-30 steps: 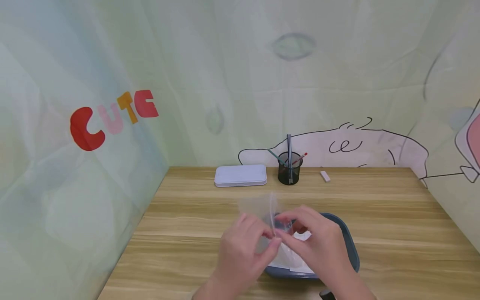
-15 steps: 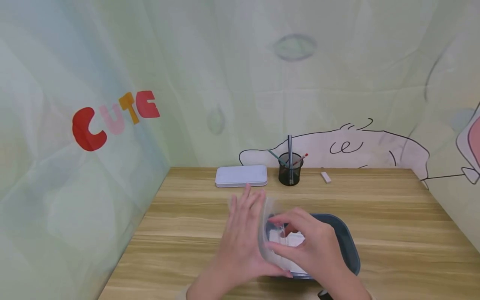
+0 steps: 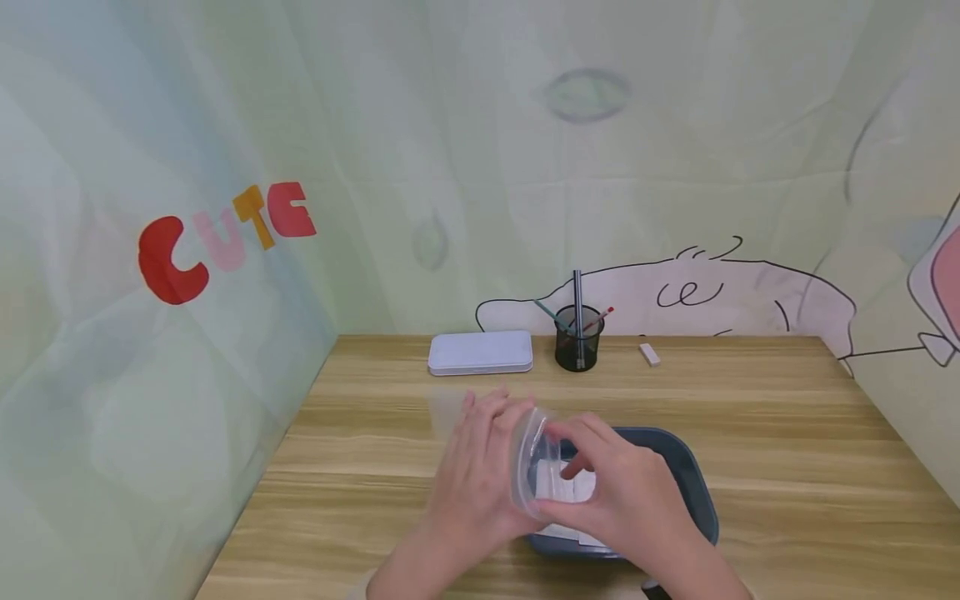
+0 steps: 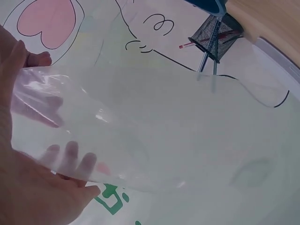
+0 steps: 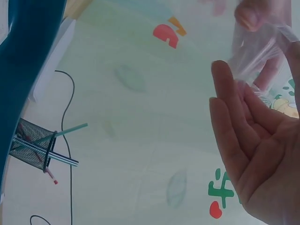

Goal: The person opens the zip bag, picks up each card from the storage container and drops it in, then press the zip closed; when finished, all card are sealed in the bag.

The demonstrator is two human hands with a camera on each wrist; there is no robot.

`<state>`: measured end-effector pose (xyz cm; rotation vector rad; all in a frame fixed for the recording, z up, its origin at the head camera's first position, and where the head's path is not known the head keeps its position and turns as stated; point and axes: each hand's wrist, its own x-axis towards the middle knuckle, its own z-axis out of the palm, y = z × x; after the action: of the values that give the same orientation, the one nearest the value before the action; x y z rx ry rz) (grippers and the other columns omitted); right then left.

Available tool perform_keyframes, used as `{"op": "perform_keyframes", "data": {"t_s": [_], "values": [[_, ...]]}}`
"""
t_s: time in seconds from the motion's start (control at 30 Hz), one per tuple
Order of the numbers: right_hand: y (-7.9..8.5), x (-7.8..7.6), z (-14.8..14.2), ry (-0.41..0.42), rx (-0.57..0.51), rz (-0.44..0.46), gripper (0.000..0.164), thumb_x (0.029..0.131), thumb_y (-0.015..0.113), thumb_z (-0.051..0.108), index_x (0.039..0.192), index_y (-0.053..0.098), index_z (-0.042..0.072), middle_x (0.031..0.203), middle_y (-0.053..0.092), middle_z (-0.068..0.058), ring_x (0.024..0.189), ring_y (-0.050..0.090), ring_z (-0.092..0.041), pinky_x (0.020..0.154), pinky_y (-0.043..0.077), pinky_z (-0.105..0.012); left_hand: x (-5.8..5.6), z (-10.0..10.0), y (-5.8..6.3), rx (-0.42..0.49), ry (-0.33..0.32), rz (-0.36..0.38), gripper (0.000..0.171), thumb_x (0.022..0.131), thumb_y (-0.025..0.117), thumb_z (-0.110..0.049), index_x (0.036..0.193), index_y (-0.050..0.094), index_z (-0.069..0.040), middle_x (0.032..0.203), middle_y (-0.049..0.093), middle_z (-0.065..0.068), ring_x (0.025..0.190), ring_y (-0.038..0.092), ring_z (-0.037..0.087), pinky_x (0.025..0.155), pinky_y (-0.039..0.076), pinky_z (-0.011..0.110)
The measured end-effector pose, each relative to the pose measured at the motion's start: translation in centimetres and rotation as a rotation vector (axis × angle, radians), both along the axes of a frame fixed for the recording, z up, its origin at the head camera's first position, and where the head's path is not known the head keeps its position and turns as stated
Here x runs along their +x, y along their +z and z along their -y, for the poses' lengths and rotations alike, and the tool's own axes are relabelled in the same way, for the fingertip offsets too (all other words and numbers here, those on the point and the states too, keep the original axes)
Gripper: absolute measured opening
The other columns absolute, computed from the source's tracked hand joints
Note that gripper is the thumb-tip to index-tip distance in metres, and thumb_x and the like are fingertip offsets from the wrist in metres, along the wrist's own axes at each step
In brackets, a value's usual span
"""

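Note:
A clear plastic zip bag (image 3: pixel 525 471) is held between both hands above a dark blue tray (image 3: pixel 697 492), its mouth spread toward the right. My left hand (image 3: pixel 472 475) holds the bag from outside, long fingers along its far side. The left wrist view shows several fingertips through the film of the bag (image 4: pixel 140 136). The thumb and index finger of my right hand (image 3: pixel 633 483) grip the bag's mouth at its rim; its other fingers stay off the film in the right wrist view. White paper-like pieces (image 3: pixel 592 540) lie in the tray, partly hidden by the hands.
Along the back of the wooden table (image 3: pixel 787 467) stand a white flat case (image 3: pixel 480 352), a black mesh pen holder (image 3: pixel 576 346) with pens, and a small white eraser-like block (image 3: pixel 649 355). A dark object (image 3: pixel 655 590) shows at the bottom edge. Printed curtains surround the table.
The left fingers have gone from pinching the bag's edge to lying stretched along its outside. The bag's mouth has widened, and the right fingers have moved onto its rim.

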<state>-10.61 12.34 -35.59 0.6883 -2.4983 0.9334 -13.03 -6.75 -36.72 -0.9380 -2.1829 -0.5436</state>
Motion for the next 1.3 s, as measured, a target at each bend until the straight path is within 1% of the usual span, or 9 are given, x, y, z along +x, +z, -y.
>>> {"op": "perform_keyframes", "data": {"t_s": [0.13, 0.33, 0.43, 0.57, 0.7, 0.87, 1.07, 1.17, 1.3], "values": [[0.0, 0.0, 0.1, -0.005, 0.014, 0.052, 0.065, 0.071, 0.067, 0.068, 0.119, 0.059, 0.025, 0.109, 0.056, 0.018, 0.074, 0.06, 0.003, 0.055, 0.048, -0.015, 0.2, 0.2, 0.2, -0.033, 0.011, 0.016, 0.1, 0.053, 0.088, -0.047, 0.131, 0.045, -0.002, 0.125, 0.047, 0.012, 0.123, 0.043, 0.029, 0.108, 0.026, 0.055], [-0.1, 0.2, 0.3, -0.044, 0.05, 0.045, 0.069, 0.071, 0.066, 0.069, 0.12, 0.06, 0.021, 0.113, 0.055, 0.017, 0.077, 0.061, 0.004, 0.051, 0.044, -0.014, 0.3, 0.1, 0.3, -0.07, 0.031, 0.015, 0.095, 0.055, 0.09, -0.042, 0.129, 0.047, -0.002, 0.126, 0.05, 0.011, 0.122, 0.044, 0.029, 0.108, 0.027, 0.054], [0.1, 0.4, 0.5, -0.075, 0.073, 0.063, 0.075, 0.071, 0.061, 0.073, 0.123, 0.06, 0.019, 0.116, 0.055, 0.016, 0.079, 0.061, 0.004, 0.051, 0.044, -0.014, 0.3, 0.1, 0.2, -0.078, 0.044, -0.004, 0.095, 0.056, 0.09, -0.041, 0.129, 0.047, -0.001, 0.123, 0.052, 0.012, 0.12, 0.047, 0.029, 0.108, 0.028, 0.052], [0.3, 0.5, 0.7, -0.112, 0.121, 0.081, 0.082, 0.071, 0.051, 0.079, 0.126, 0.059, 0.018, 0.116, 0.055, 0.013, 0.081, 0.061, 0.004, 0.056, 0.047, -0.018, 0.4, 0.1, 0.1, -0.094, 0.067, -0.005, 0.096, 0.055, 0.091, -0.041, 0.13, 0.046, 0.0, 0.121, 0.052, 0.013, 0.117, 0.047, 0.029, 0.109, 0.028, 0.049], [0.4, 0.4, 0.7, -0.134, 0.173, 0.079, 0.084, 0.072, 0.049, 0.079, 0.128, 0.058, 0.018, 0.118, 0.056, 0.01, 0.082, 0.06, 0.004, 0.061, 0.049, -0.021, 0.3, 0.1, 0.0, -0.119, 0.098, -0.011, 0.095, 0.054, 0.091, -0.038, 0.13, 0.047, -0.001, 0.119, 0.052, 0.013, 0.115, 0.047, 0.029, 0.11, 0.026, 0.048], [0.3, 0.4, 0.7, -0.139, 0.169, 0.095, 0.081, 0.072, 0.054, 0.076, 0.13, 0.057, 0.019, 0.118, 0.056, 0.01, 0.082, 0.061, 0.003, 0.06, 0.048, -0.019, 0.1, 0.2, -0.2, -0.118, 0.109, -0.026, 0.09, 0.057, 0.089, -0.038, 0.128, 0.047, -0.002, 0.116, 0.052, 0.013, 0.112, 0.048, 0.028, 0.108, 0.031, 0.049], [-0.4, 0.2, -0.4, -0.132, 0.087, 0.065, 0.067, 0.071, 0.075, 0.059, 0.127, 0.055, 0.027, 0.109, 0.057, 0.012, 0.08, 0.06, 0.003, 0.059, 0.049, -0.017, -0.7, 0.7, -0.8, -0.075, 0.092, -0.008, 0.094, 0.051, 0.092, -0.039, 0.124, 0.049, 0.002, 0.114, 0.051, 0.014, 0.11, 0.047, 0.03, 0.106, 0.035, 0.041], [-0.8, -0.1, -1.9, -0.173, 0.07, 0.068, 0.057, 0.073, 0.079, 0.048, 0.123, 0.058, 0.029, 0.101, 0.059, 0.012, 0.079, 0.06, 0.002, 0.06, 0.05, -0.019, -1.2, 1.4, -1.1, -0.057, 0.109, 0.016, 0.097, 0.047, 0.094, -0.036, 0.123, 0.05, 0.004, 0.115, 0.05, 0.016, 0.11, 0.046, 0.031, 0.105, 0.036, 0.038], [-1.7, -0.9, -4.1, -0.247, 0.105, 0.138, 0.044, 0.076, 0.081, 0.039, 0.114, 0.065, 0.026, 0.097, 0.06, 0.011, 0.079, 0.061, -0.002, 0.061, 0.051, -0.025, -1.8, 2.4, -1.5, -0.05, 0.15, 0.062, 0.098, 0.046, 0.094, -0.034, 0.124, 0.049, 0.004, 0.116, 0.049, 0.017, 0.111, 0.045, 0.031, 0.104, 0.037, 0.036]]}}
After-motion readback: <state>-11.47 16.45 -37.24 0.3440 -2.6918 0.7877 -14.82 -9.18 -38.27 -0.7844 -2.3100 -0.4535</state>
